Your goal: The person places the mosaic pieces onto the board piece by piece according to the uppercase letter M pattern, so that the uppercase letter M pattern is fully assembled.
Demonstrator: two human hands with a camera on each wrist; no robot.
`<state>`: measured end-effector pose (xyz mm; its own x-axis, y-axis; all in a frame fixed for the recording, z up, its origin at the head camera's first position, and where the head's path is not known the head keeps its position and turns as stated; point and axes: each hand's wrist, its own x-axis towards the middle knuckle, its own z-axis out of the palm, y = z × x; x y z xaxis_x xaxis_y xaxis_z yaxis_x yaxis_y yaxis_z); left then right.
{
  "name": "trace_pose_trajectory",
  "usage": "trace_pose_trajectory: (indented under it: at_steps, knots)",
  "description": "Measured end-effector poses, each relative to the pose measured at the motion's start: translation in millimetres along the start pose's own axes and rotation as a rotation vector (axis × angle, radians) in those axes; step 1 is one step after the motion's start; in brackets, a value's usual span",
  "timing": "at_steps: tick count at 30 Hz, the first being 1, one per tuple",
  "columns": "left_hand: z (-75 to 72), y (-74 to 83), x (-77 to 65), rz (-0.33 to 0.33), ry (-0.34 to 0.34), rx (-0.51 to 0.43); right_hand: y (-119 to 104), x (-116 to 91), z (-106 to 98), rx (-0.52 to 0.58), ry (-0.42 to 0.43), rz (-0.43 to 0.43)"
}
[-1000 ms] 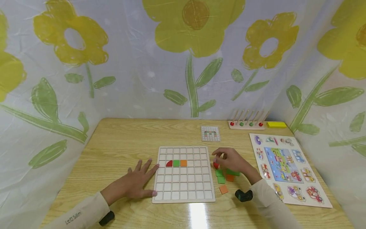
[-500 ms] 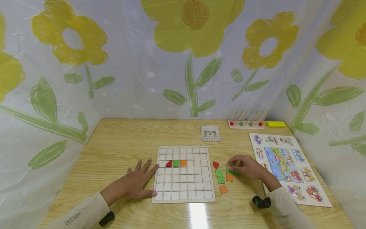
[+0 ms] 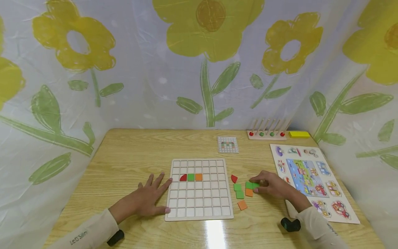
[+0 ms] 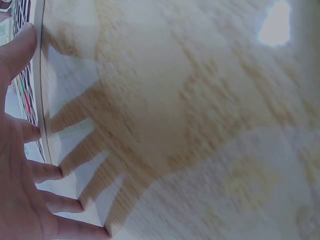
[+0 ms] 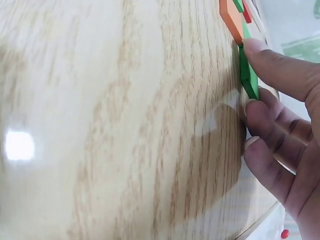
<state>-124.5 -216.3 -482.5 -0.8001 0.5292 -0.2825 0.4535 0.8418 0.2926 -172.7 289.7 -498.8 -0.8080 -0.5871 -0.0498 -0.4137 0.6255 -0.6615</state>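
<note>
A white grid board (image 3: 199, 204) lies on the table, with a red quarter-round tile (image 3: 183, 177), a green square (image 3: 191, 177) and an orange square (image 3: 198, 177) side by side in one row. My left hand (image 3: 146, 199) is spread flat, its thumb and index fingertip on the board's left edge. To the right of the board, my right hand (image 3: 273, 186) pinches a green tile (image 5: 247, 75) between thumb and fingers, low at the table. That tile sits against another green tile (image 3: 249, 185) and above an orange one (image 3: 249, 192).
Loose tiles by the board include a red one (image 3: 234, 178), a green one (image 3: 239, 194) and an orange one (image 3: 242, 205). A pattern card (image 3: 228, 144) lies behind. Farther right are a picture puzzle board (image 3: 306, 176), a peg stand (image 3: 266, 137) and a yellow block (image 3: 299, 134).
My right hand has moved right, from over the red tile to the green tile at the right end of the group. My left hand stays on the board's edge.
</note>
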Motion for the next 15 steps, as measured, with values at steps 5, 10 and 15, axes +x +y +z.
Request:
trace_pose_trajectory:
  at_steps: [5,10,15]
  knots:
    - [0.9,-0.8,-0.4,0.006,0.007,-0.007,-1.2,-1.6,-1.4,-0.004,-0.004,0.033]
    - [1.7,-1.5,0.0,0.004,0.006,0.003,0.1,-2.5,-0.9,-0.002,0.011,0.079]
    - [1.5,-1.1,0.6,0.000,0.002,0.012,0.3,-3.6,0.7,0.007,0.031,0.091]
